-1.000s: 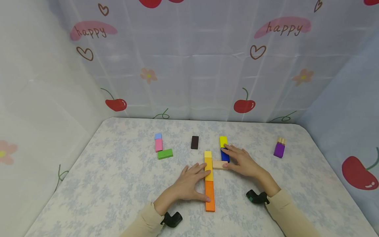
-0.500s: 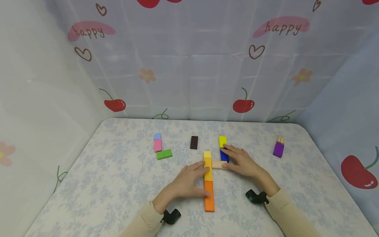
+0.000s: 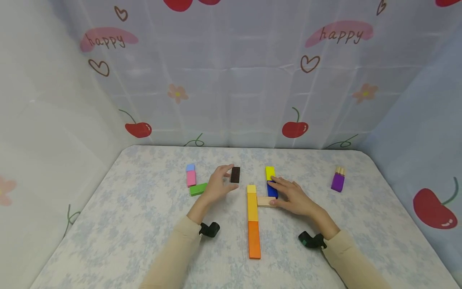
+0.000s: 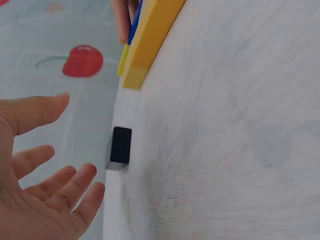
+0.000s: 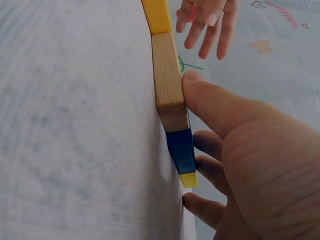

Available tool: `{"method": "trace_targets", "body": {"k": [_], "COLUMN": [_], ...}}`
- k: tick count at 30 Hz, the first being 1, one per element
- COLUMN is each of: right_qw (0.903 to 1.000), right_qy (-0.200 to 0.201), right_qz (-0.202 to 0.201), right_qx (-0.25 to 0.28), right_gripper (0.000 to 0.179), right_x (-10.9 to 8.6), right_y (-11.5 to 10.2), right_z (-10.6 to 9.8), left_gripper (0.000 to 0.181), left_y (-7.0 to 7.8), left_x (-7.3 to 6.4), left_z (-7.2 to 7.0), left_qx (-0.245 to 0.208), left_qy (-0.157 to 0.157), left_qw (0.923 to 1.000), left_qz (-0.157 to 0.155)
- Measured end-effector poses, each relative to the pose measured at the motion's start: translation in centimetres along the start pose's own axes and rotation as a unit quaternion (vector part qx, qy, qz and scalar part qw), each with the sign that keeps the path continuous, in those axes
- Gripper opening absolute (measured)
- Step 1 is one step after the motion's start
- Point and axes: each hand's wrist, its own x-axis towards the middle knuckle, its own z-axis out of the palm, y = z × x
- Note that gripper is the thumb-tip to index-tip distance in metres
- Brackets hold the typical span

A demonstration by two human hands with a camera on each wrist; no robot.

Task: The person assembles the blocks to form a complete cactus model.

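Observation:
My left hand [image 3: 216,184] is over the far middle of the table, thumb and fingers spread apart beside a dark brown block [image 3: 235,175]. In the left wrist view a gap shows between those fingers and the block [image 4: 121,145]. My right hand [image 3: 295,197] rests on a row of blocks: its thumb touches the plain wooden block [image 3: 265,202] and its fingertips lie at the blue block [image 3: 272,190], with a bright yellow block [image 3: 270,172] beyond. The wooden block meets a straight line made of an orange block [image 3: 254,241], an amber block [image 3: 252,208] and a pale yellow block [image 3: 251,189].
Left of the left hand lie a green block [image 3: 198,189], a pink block [image 3: 191,179] and a light blue block [image 3: 190,167]. A purple block [image 3: 337,182] with thin wooden pieces at its top lies at the far right. A patterned curtain [image 3: 231,100] hangs behind the table.
My left hand has left the orange and amber blocks and moved away from me to the dark brown block. My right hand has stayed on the wooden and blue blocks.

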Motion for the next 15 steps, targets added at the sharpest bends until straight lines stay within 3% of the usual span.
{"method": "trace_targets", "body": {"k": [6,15], "right_qw": [1.0000,1.0000], "right_qy": [0.002,0.005], "right_qz": [0.000,-0.003], "right_qx": [-0.002,-0.005], "right_gripper": [0.066,0.066], "right_x": [0.0,-0.1], "right_y": [0.0,0.2], "right_z": [0.0,0.1], "left_gripper": [0.077,0.081], "left_y": [-1.0,-1.8], "left_x": [2.2,3.8], "left_z": [0.2,0.6], "left_qx": [-0.005,0.014], "left_qy": [-0.015,-0.023], "left_qw": [0.9978,0.9953], "left_qz": [-0.064,-0.094]}}
